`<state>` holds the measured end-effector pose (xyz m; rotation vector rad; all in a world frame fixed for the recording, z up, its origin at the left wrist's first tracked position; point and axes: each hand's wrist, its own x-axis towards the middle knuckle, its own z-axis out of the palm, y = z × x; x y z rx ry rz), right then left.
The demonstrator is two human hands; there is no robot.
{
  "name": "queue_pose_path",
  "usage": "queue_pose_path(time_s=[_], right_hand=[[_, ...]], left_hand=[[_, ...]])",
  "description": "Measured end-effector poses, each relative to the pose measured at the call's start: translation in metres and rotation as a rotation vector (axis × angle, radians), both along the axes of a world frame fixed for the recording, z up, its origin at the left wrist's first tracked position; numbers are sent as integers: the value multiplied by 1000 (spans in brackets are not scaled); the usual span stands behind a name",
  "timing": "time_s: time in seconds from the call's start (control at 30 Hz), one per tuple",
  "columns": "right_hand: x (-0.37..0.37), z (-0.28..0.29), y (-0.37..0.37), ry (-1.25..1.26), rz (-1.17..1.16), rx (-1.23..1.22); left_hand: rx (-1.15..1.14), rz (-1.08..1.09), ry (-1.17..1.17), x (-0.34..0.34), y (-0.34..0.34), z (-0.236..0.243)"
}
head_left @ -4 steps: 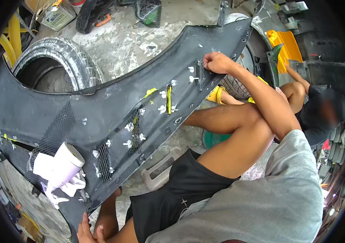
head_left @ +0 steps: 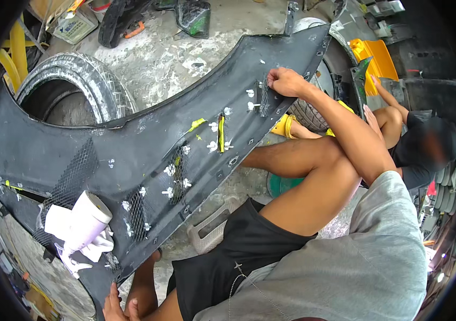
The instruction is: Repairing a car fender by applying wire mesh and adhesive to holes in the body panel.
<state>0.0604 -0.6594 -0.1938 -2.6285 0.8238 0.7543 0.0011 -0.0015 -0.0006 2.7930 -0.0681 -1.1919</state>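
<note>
A large black car body panel (head_left: 132, 144) stretches across in front of me, its inner face up, with white dabs and slits showing yellow-green. My right hand (head_left: 287, 83) is at the panel's far right part, fingers curled together beside a narrow strip of black mesh (head_left: 264, 99). Whatever lies between the fingertips, if anything, is too small to make out. My left hand (head_left: 116, 306) rests at the panel's near edge, fingers stretched out and holding nothing. More mesh pieces (head_left: 137, 214) lie on the panel. A white cylindrical container (head_left: 90, 216) lies tilted among crumpled white tissue (head_left: 99, 245).
A worn tire (head_left: 86, 80) lies behind the panel at the left; another tire (head_left: 308, 113) is under its right end. At the right sits another person (head_left: 420, 155) by a yellow part (head_left: 375, 61). A pale plastic stool (head_left: 204, 235) stands near my leg.
My view has shifted very slightly, and the necklace with its cross now hangs further out. Both hands stay in almost the same places. The other person's near hand has risen a little.
</note>
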Motion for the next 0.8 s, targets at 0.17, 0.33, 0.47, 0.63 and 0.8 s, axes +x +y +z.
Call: queue_pose_path(time_s=[0.17, 0.33, 0.47, 0.63, 0.8], right_hand=[[-4, -2, 12, -25, -30, -65], [2, -5, 21, -19, -78, -105], [2, -8, 12, 3, -37, -60], [-9, -2, -18, -3, 105, 19], [-1, 15, -7, -241, -36, 41]], left_hand=[[-9, 6, -3, 3, -9, 4], [18, -36, -8, -1, -4, 2], [37, -54, -3, -2, -4, 3], [-76, -89, -48, -4, 4, -1], [-32, -17, 8, -5, 3, 0]])
